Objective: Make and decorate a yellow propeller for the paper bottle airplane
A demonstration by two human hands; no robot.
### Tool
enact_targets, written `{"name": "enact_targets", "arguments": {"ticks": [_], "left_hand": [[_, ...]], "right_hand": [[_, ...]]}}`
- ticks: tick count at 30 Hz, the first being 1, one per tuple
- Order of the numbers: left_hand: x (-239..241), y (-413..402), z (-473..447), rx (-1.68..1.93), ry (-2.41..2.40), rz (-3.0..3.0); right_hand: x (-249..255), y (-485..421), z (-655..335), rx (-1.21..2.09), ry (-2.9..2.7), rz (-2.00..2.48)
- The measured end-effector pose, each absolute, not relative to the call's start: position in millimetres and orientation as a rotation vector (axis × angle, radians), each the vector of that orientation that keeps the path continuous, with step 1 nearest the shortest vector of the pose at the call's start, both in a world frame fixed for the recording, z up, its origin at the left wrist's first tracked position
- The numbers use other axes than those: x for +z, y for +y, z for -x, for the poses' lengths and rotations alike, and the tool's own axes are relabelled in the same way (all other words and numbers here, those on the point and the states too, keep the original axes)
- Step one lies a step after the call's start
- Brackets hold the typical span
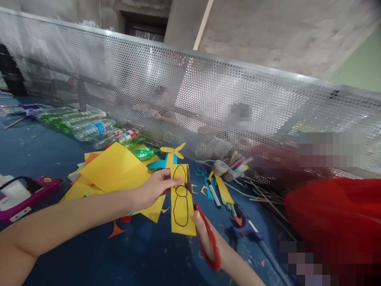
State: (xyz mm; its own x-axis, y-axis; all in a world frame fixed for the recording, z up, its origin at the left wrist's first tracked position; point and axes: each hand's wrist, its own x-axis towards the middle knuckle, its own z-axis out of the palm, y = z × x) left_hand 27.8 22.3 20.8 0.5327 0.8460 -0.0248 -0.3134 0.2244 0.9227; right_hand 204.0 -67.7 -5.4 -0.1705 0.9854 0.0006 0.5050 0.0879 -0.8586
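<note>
Between thumb and fingers, my left hand (159,184) pinches a yellow paper strip (180,214). Black outlines on the strip show two long loops with a small circle between them. My right hand (204,232) grips red-handled scissors (214,246) at the strip's right edge; the blades are mostly hidden behind the paper. Just beyond the strip lies a yellow three-armed paper cutout (174,151) with blue paper pieces (157,164) beside it. Under and left of my left hand spread yellow paper sheets (116,169).
Plastic bottles (95,128) line the back left by a perforated metal screen (133,67). A magenta power strip (38,194) lies left. Right are a marker (213,192), a blue glue gun (245,228) and a person in red (336,210). Orange scraps (117,229) lie in front.
</note>
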Motion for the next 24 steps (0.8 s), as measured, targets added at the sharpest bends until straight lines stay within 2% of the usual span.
{"name": "enact_targets", "arguments": {"ticks": [24], "left_hand": [[12.0, 6.3, -36.5, 1.063, 0.556, -0.982]], "right_hand": [[1.0, -71.6, -189.9, 1.060, -1.673, 1.432]]}}
